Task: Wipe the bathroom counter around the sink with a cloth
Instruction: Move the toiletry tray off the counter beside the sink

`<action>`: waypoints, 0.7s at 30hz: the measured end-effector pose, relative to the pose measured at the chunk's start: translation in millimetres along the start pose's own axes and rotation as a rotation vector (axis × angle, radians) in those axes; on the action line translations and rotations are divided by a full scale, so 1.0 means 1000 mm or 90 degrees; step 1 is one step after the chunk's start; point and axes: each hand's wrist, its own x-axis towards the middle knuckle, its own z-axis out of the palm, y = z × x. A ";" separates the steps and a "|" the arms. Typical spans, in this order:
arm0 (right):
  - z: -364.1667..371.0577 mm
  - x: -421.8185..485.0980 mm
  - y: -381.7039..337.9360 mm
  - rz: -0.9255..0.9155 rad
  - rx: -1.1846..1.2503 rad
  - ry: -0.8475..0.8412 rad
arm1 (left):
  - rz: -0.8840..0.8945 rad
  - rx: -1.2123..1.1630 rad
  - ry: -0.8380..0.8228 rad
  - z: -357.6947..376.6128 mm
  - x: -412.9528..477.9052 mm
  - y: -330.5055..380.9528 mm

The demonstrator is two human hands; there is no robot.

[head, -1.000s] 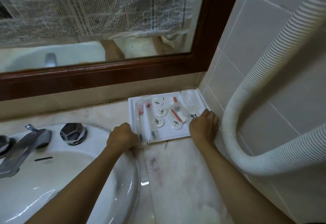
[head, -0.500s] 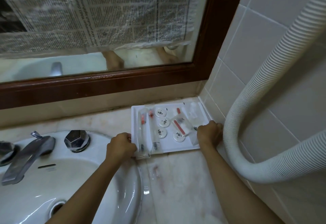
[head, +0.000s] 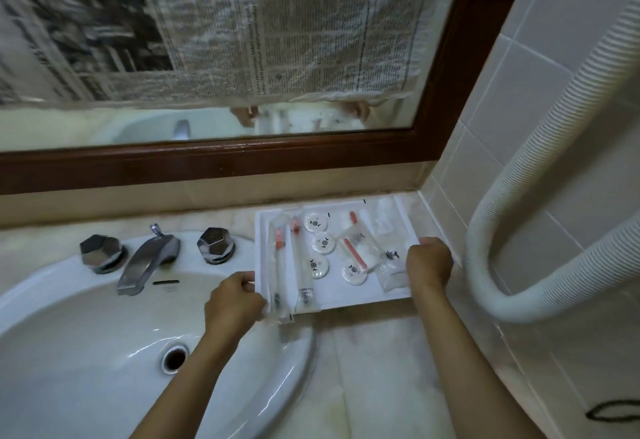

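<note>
My left grip [head: 235, 300] is curled round the near left edge of the white tray [head: 367, 295], fingers tucked under and thumb on the rim. My right grip [head: 429, 262] pinches the tray's right edge in the same way, knuckles up. Both forearms reach in from the bottom of the view.

The tray sits toward the back right corner of the marble tabletop [head: 381, 369], close to the tiled wall. Its near left corner overhangs the rim of the sink [head: 86, 334]. I cannot tell whether it rests on the stone or is raised off it. In it lie two wrapped toothbrushes [head: 278, 265] along the left side, four round white discs [head: 320, 270] with a dark emblem in the middle, and clear packets [head: 356, 251] with a red strip to the right.

The sink fills the tabletop to my left, its faucet [head: 145, 262] between two faceted metal knobs [head: 215, 245]. Behind runs the mirror's dark wooden frame [head: 242, 161], with newspaper [head: 242, 23] covering most of the glass. A ribbed white hose [head: 519, 196] curves down the wall on the right.
</note>
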 end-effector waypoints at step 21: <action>0.048 -0.443 -0.027 -0.110 0.040 -0.264 | -0.159 -0.302 0.224 -0.273 -0.237 -0.327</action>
